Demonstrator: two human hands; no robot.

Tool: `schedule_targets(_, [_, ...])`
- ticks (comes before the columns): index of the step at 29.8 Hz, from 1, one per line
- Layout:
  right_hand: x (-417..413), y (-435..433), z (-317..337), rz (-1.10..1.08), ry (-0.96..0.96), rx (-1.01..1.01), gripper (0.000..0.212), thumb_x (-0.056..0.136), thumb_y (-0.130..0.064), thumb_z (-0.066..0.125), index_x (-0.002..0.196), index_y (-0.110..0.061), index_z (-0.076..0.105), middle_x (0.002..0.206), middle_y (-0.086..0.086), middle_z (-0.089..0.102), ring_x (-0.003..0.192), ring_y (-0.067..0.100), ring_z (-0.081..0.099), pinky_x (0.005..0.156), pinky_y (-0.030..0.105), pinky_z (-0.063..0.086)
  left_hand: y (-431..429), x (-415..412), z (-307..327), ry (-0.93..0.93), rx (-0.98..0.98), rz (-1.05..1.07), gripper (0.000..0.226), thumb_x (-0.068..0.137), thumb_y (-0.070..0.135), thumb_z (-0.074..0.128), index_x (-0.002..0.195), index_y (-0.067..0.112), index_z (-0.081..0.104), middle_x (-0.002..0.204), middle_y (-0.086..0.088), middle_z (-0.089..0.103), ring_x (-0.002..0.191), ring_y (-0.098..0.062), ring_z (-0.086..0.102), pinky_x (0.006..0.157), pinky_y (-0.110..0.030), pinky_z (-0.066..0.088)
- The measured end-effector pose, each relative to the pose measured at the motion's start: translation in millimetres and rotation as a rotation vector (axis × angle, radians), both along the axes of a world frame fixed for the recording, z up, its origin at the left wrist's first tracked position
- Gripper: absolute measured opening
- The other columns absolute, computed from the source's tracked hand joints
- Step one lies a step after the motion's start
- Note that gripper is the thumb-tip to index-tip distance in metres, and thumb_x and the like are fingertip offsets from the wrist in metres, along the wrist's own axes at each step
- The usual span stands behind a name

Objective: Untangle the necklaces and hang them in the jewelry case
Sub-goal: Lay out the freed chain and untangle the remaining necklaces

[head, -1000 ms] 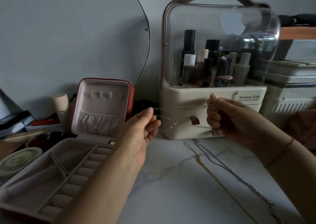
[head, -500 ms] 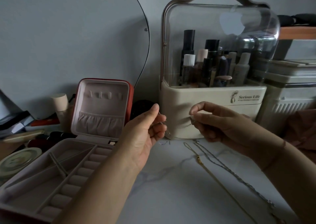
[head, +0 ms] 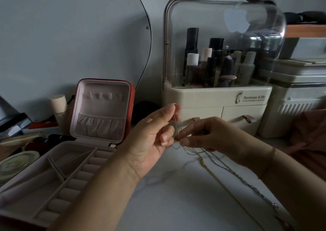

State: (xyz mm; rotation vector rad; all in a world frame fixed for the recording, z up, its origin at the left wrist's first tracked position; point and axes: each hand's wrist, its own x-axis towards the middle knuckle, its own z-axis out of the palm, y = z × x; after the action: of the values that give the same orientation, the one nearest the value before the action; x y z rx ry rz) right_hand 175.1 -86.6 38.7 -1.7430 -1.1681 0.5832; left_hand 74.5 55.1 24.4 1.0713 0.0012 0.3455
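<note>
- Here the white marble desk (head: 176, 206) carries everything, and the open jewelry case (head: 130, 96) stands at its left side. The lid is upright, with a row of small hooks (head: 103, 96) near its top.
- The left hand (head: 150, 142) is raised in front of the case. Its thumb and forefinger pinch the upper end of a thin silver necklace (head: 177, 125).
- The right hand (head: 211, 133) is just beside it, a little lower. Its fingertips pinch the same necklace further down, so a short doubled piece runs nearly upright between the two hands.
- Two more necklaces lie on the desk under the right hand: a gold chain (head: 203, 163) and a twisted silver chain (head: 250, 186). They lie close together, and I cannot tell if they cross.
- The thin necklace is the smallest thing. Its loose loops hang from the right fingertips toward the desk.
- I judge this necklace to be very light, limp and slippery, and it kinks and knots easily. A hard pull can break it or tighten a knot.
- The best place to hold is probably close to the clasp or the end, with only the fingertips. Then the rest hangs freely and the end can go over a hook.
</note>
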Motion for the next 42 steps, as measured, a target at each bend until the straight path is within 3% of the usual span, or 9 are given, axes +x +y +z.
schedule_targets(3, [-0.9,-0.3,0.9,0.006,0.048,0.019,0.014,0.081,0.001,0.064,0.094,0.007,0.068,0.058,-0.015,0.063,0.046,-0.006,0.053,0.044,0.006,0.038,-0.6,-0.5,-0.1,0.005,0.007,-0.006,0.019,0.075,0.024,0.062,0.088,0.017,0.074,0.075,0.004,0.058,0.042,-0.002,0.034,0.041,-0.013,0.025])
schedule_targets(6, [-1.5,-0.5,2.1,0.004,0.061,0.026,0.006,0.081,0.001,0.064,0.086,0.003,0.067,0.057,-0.013,0.063,0.047,-0.005,0.053,0.045,0.007,0.039,1.0,1.8,-1.3,0.014,0.022,0.056,0.018,0.076,0.023,0.062,0.088,0.018,0.074,0.073,0.006,0.056,0.041,-0.002,0.033,0.04,-0.014,0.021])
schedule_targets(12, [2.9,1.3,-2.5,-0.004,0.111,0.026,0.009,0.069,-0.023,0.07,0.075,-0.017,0.07,0.052,-0.008,0.053,0.048,0.009,0.031,0.048,0.023,0.023,3.4,4.7,-3.2,0.067,0.053,0.201,0.025,0.073,0.025,0.064,0.093,0.014,0.072,0.069,0.007,0.049,0.04,-0.002,0.03,0.036,-0.013,0.017])
schedule_targets(15, [3.2,0.6,-0.7,-0.032,0.117,0.014,0.009,0.068,-0.027,0.07,0.073,-0.019,0.071,0.05,-0.009,0.051,0.047,0.009,0.029,0.046,0.021,0.023,3.5,5.3,-3.7,0.087,0.074,0.236,0.024,0.071,0.025,0.065,0.091,0.014,0.072,0.068,0.007,0.047,0.039,-0.002,0.029,0.035,-0.013,0.016])
schedule_targets(22, [3.5,-2.4,4.8,-0.078,-0.143,-0.077,0.01,0.082,-0.012,0.069,0.092,-0.011,0.072,0.051,-0.023,0.059,0.045,-0.009,0.051,0.043,0.004,0.035,6.6,4.7,-2.5,0.071,0.038,0.28,0.02,0.076,0.024,0.063,0.091,0.014,0.072,0.063,0.009,0.048,0.039,-0.002,0.028,0.038,-0.015,0.013])
schedule_targets(27, [8.3,-3.1,-0.5,-0.087,-0.279,-0.135,0.008,0.078,-0.026,0.073,0.085,-0.031,0.073,0.049,-0.014,0.054,0.044,0.002,0.039,0.046,0.011,0.032,10.1,4.7,-3.6,0.08,0.091,0.303,0.013,0.076,0.025,0.063,0.079,0.016,0.073,0.069,0.007,0.047,0.035,-0.002,0.027,0.034,-0.013,0.013])
schedule_targets(30, [12.0,-2.4,-3.6,-0.117,-0.36,-0.137,0.008,0.077,-0.027,0.074,0.076,-0.031,0.068,0.049,-0.009,0.048,0.044,0.002,0.038,0.045,0.012,0.033,11.8,3.5,-3.8,0.132,0.156,0.314,0.015,0.074,0.027,0.064,0.08,0.016,0.073,0.064,0.008,0.045,0.034,-0.002,0.024,0.032,-0.013,0.013])
schedule_targets(37, [15.8,-4.9,-2.9,-0.151,-0.403,-0.103,0.007,0.076,-0.027,0.076,0.08,-0.028,0.07,0.046,-0.011,0.043,0.043,0.002,0.035,0.046,0.012,0.031,17.4,1.1,-2.9,0.229,0.215,0.344,0.015,0.088,0.021,0.059,0.09,0.012,0.071,0.044,0.01,0.024,0.033,-0.002,0.016,0.035,-0.015,0.008])
schedule_targets(42, [14.1,-6.5,-0.7,-0.062,-0.322,-0.165,0.008,0.076,-0.032,0.074,0.084,-0.028,0.076,0.054,-0.007,0.058,0.046,0.002,0.04,0.047,0.012,0.034,19.2,2.1,-4.0,0.239,0.276,0.425,0.012,0.086,0.018,0.063,0.087,0.011,0.073,0.044,0.008,0.022,0.034,-0.003,0.015,0.037,-0.012,0.008])
